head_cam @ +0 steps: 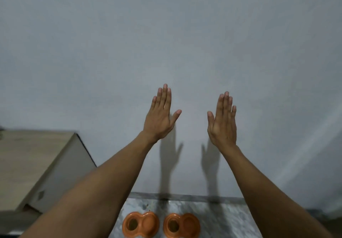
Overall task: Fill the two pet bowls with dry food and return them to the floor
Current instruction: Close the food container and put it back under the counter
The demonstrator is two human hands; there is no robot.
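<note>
Left hand (160, 115) and right hand (223, 120) raised before the wall (166, 34), fingers extended, holding nothing. Two orange bowls (140, 224) (181, 224) sit side by side on the floor (222, 217).

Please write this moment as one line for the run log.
left hand: open, raised, empty | right hand: open, raised, empty | two orange double pet bowls: on floor, side by side, untouched

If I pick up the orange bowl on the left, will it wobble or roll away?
Probably not. The left orange bowl looks low and wide, with two joined cups, so it should sit flat and not roll. It looks like moulded plastic, so likely stiff and light. One cup seems to hold something dark, so lifting by one end might tip it a bit.
</note>
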